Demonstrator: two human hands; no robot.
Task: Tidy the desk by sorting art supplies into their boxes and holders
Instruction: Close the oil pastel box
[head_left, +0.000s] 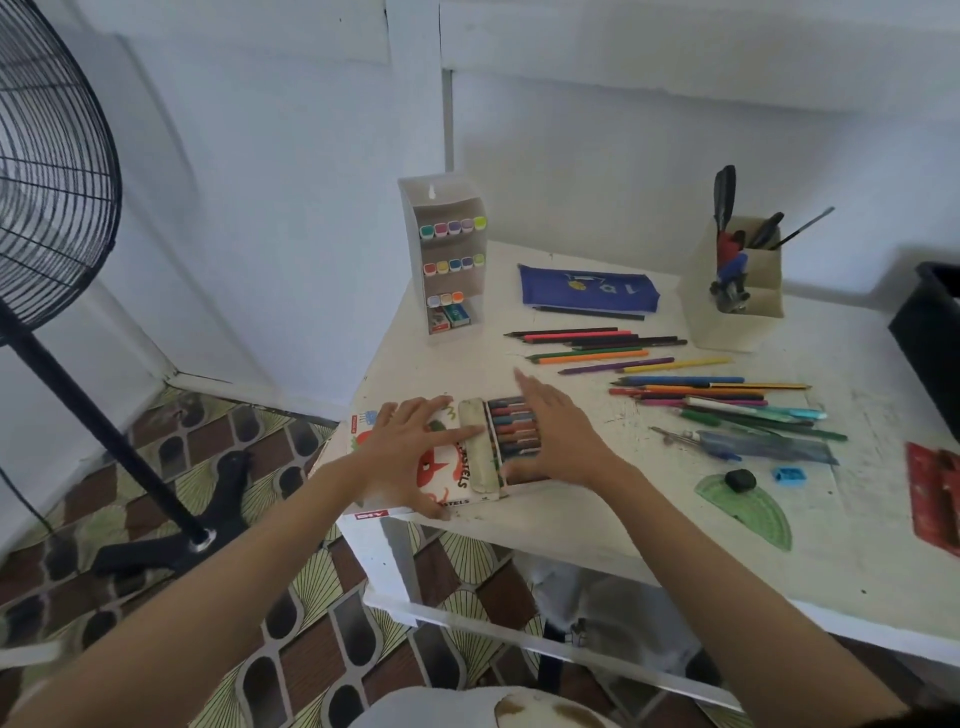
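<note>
The person is working on the pastel box (441, 470), which is sitting at the near left corner of the desk (623, 509). The left hand (405, 447) is pressing flat on the picture lid with its fingers spread wide. The right hand (558, 431) is lying flat and open over the row of pastels (511, 415). The box looks like it is getting ready to be closed. Next, the lid needs to go over the pastels gently, so none pop out. The loose coloured pencils (597, 345) are waiting farther back.
</note>
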